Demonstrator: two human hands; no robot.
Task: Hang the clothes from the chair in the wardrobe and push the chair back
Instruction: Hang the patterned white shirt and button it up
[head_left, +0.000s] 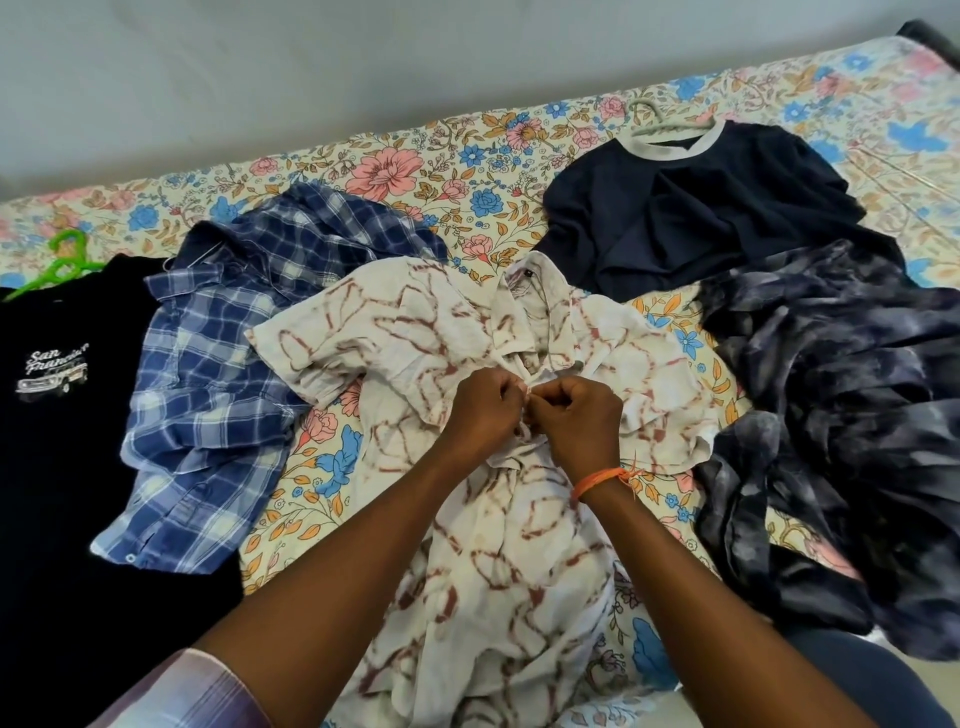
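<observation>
Left hand (485, 408) and right hand (582, 415) both pinch the white patterned shirt (415, 343) at its placket, seemingly fastening a button. Shirt lies on the bed (441, 150); better keep both edges aligned, cloth taut.

Five garments spread on bed: black printed tee (57, 415) far left, blue plaid shirt (208, 374), cream shirt with rust marbling (467, 519) centre, navy tee (701, 208) behind, dark tie-dye garment (841, 441) right.
</observation>
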